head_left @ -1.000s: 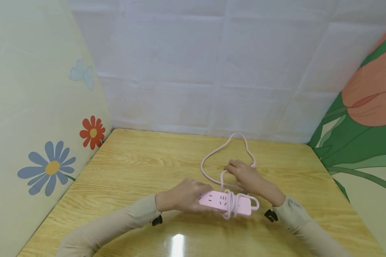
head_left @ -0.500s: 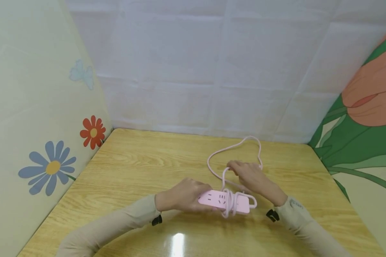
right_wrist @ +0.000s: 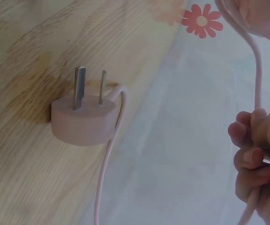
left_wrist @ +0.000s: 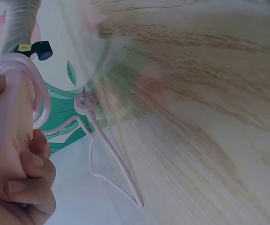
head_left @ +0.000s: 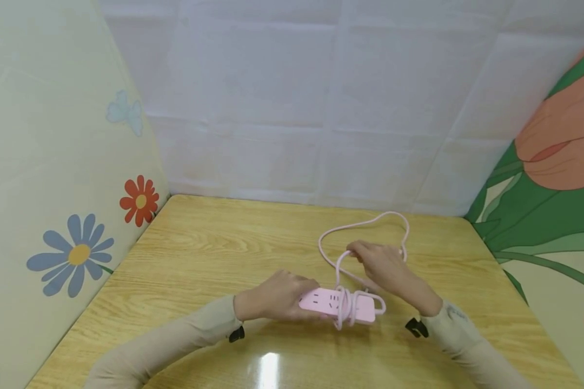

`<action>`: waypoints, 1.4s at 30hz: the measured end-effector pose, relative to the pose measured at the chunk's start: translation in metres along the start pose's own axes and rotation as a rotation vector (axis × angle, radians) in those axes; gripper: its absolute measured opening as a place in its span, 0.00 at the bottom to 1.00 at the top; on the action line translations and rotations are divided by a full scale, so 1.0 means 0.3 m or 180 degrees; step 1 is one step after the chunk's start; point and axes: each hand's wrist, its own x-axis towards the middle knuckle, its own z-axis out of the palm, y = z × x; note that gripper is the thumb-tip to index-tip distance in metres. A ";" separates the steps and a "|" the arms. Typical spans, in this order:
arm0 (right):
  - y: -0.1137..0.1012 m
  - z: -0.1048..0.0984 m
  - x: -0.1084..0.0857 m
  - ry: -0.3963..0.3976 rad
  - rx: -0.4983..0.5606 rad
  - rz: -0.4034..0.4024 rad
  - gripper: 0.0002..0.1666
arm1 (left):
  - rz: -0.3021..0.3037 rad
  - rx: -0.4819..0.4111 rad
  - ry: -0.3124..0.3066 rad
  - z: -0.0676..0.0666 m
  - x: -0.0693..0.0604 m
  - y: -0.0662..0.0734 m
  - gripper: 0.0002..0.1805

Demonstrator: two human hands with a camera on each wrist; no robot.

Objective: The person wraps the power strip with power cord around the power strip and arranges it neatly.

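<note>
A power strip (head_left: 323,301) is gripped by the left hand (head_left: 281,296), its cord (right_wrist: 258,79) by the right hand (head_left: 382,266); the desk's (head_left: 233,243) far edge is backed by white cloth (head_left: 263,97).

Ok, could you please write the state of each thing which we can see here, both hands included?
Pink power strip: held at one end, nothing plugged into its visible sockets.
Wound cord: wrapped around the part of the strip beyond the left hand.
Free cord: unwound, loosely looped.
Plug: unplugged, metal prongs exposed.
Left hand: grips the strip.
Right hand: holds the free cord.
</note>
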 end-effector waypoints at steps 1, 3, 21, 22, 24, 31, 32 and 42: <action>-0.001 -0.003 0.000 0.0030 -0.0003 -0.0007 0.08 | -0.0012 0.0024 -0.0001 0.001 0.000 0.000 0.23; -0.002 -0.006 0.001 0.0073 -0.0011 -0.0021 0.05 | -0.0031 0.0073 0.0009 0.001 -0.001 0.000 0.23; -0.058 -0.060 0.028 0.0432 0.0228 -0.0202 0.14 | -0.0443 0.0359 0.0208 0.009 -0.008 -0.026 0.28; -0.059 -0.063 0.027 0.0451 0.0239 -0.0200 0.16 | -0.0468 0.0391 0.0231 0.007 -0.008 -0.027 0.28; -0.063 -0.066 0.025 0.0470 0.0273 -0.0205 0.20 | -0.0534 0.0480 0.0259 0.003 -0.007 -0.028 0.27; -0.075 -0.065 0.027 0.0616 0.0374 -0.0233 0.26 | -0.0760 0.0581 0.0233 -0.007 -0.006 -0.032 0.25; -0.077 -0.065 0.029 0.0639 0.0406 -0.0240 0.25 | -0.0783 0.0565 0.0248 -0.008 -0.006 -0.034 0.25; -0.094 -0.061 0.038 0.0625 0.0696 -0.0331 0.23 | -0.0997 0.0641 0.0363 -0.034 -0.003 -0.048 0.26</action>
